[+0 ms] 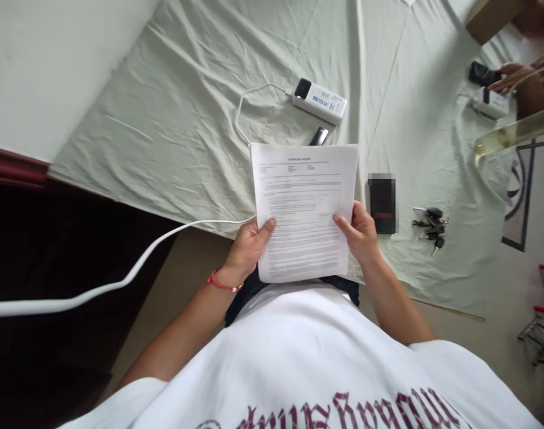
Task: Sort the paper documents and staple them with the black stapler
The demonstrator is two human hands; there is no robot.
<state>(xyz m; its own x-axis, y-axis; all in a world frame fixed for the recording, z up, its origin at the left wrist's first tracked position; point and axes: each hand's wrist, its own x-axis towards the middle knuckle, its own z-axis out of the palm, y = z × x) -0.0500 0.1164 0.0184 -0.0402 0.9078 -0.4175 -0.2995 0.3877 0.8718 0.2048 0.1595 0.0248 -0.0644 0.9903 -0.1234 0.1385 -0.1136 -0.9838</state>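
Note:
A printed sheet of paper (305,196), possibly one of a few stacked sheets, is held up over the table's near edge and my lap. My left hand (250,241) grips its left edge, thumb on the front and fingers hidden behind. On the opposite edge, my right hand (360,232) pinches it in the same way. Small print fills the page, too fine to read. Beyond its top edge a small dark object (319,136) lies partly covered. A white power bank (319,101) with a cable rests further back.
A pale green cloth (200,89) covers the table. To the right lie a dark wallet-like item (381,205), partly blurred out, and a bunch of keys (431,226). A white cable (133,277) runs off left. Another person's hands (517,80) are near a second white device (493,102).

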